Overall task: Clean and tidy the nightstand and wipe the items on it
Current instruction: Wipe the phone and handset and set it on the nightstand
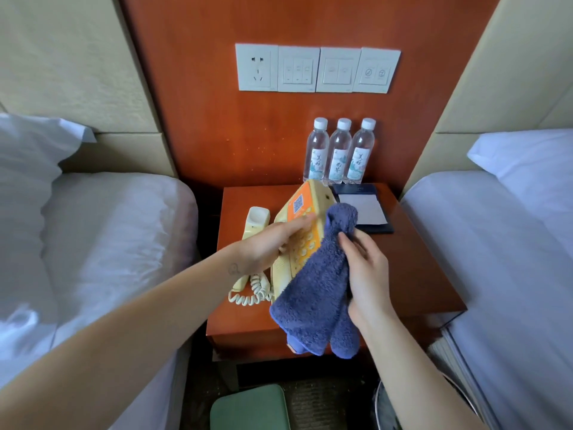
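Your left forearm [130, 321] reaches in from the near left, closest to the lens, with a small mark on the wrist. Your left hand [263, 246] grips the telephone base [297, 206] by its left edge, with the fingers laid across the orange keypad face. The base is tilted, its far end raised off the nightstand [412, 268]. I cannot tell whether its near end rests on the wood.

Your right hand [367, 268] comes in from the near right and holds the blue cloth [313, 293], the fingers curled round its gathered middle. The cloth's upper end is bunched against the right side of the base. Its lower end hangs down past the near edge of the nightstand.

The handset [255, 221] lies off the base, on the nightstand just to the left of it. Its coiled cord [251, 293] loops on the wood at the near left.

To the right of the base lies a dark folder [375, 228] with a white sheet on it. Three water bottles [339, 150] stand upright in a row at the far edge, against the wooden wall panel. A row of white switch plates [316, 68], with a socket at its left end, is set higher on that panel.

A bed [108, 228] with white linen flanks the nightstand on the left and another bed [496, 243] flanks it on the right. A green cushioned seat [251, 408] sits on the floor in front.
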### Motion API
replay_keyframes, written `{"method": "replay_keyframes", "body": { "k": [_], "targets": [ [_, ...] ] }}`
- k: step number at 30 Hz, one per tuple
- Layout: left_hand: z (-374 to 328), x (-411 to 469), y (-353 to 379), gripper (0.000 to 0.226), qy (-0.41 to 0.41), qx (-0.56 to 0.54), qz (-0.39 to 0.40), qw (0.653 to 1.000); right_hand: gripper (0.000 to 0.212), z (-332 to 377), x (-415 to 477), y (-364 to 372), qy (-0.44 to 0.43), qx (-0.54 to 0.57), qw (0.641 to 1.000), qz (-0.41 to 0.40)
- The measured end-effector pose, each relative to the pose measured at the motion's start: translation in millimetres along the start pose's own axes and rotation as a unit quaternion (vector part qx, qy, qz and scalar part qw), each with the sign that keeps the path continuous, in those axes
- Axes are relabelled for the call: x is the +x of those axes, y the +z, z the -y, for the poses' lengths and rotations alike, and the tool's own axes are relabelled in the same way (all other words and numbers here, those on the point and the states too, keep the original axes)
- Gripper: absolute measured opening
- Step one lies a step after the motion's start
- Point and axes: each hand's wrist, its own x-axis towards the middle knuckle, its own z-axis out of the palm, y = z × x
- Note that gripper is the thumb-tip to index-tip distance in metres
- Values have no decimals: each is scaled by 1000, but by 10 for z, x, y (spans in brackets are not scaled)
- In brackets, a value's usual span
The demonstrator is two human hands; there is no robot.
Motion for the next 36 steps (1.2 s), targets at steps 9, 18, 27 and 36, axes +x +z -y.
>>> {"method": "replay_keyframes", "body": {
  "k": [9, 18, 27, 36],
  "targets": [
    [38, 66, -342, 90, 39, -43, -108, 992, 35, 166, 1, 444, -149, 11, 989, 18],
    [-68, -91, -259, 72, 31, 7, -71, 997, 35, 175, 525, 712, -264, -291, 915, 86],
    [-146, -53, -272, 75, 28, 51, -63, 996, 41, 196, 1066, 1011, -143, -440, 879, 119],
    [-5, -77, -385, 67, 50, -6, -91, 995, 32, -403, 938, 968, -78, -107, 990, 43]
  ]
}}
